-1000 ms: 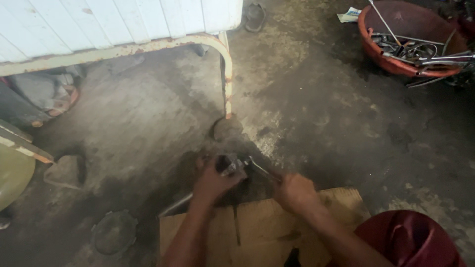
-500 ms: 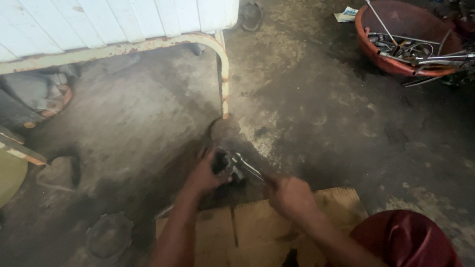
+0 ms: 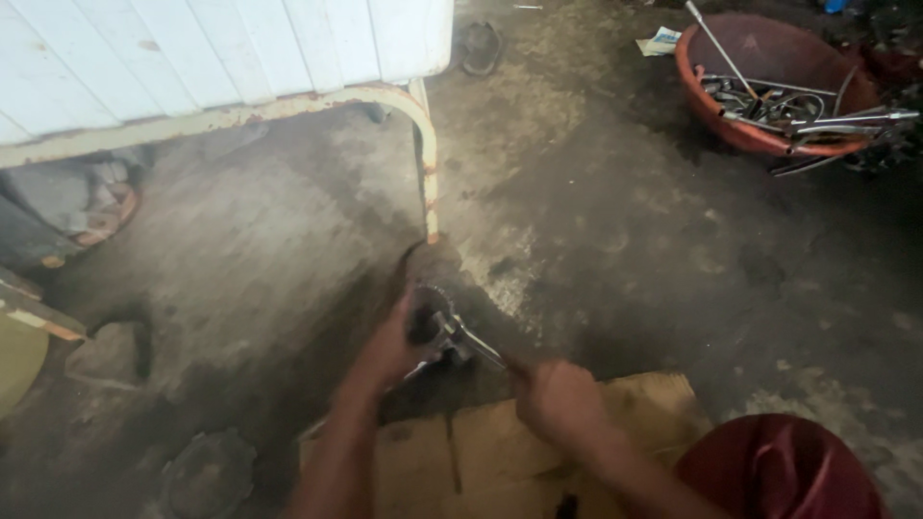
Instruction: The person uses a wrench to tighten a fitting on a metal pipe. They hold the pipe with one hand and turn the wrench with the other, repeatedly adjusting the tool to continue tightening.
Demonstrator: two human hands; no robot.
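- Gripping a dark toothed gear part (image 3: 428, 312), the left hand (image 3: 389, 351) has its fingers wrapped round it, low on the concrete floor (image 3: 625, 250) just past the far edge of a cardboard sheet (image 3: 500, 452).
- The right hand (image 3: 558, 404) is closed round the handle of a metal wrench (image 3: 461, 336).
- The wrench's long axis runs diagonally, head toward the gear up-left, handle down-right.
- A rusty white frame leg (image 3: 430, 173) stands just beyond the gear; open floor lies to the right, up to a red basin of tools (image 3: 769, 91).
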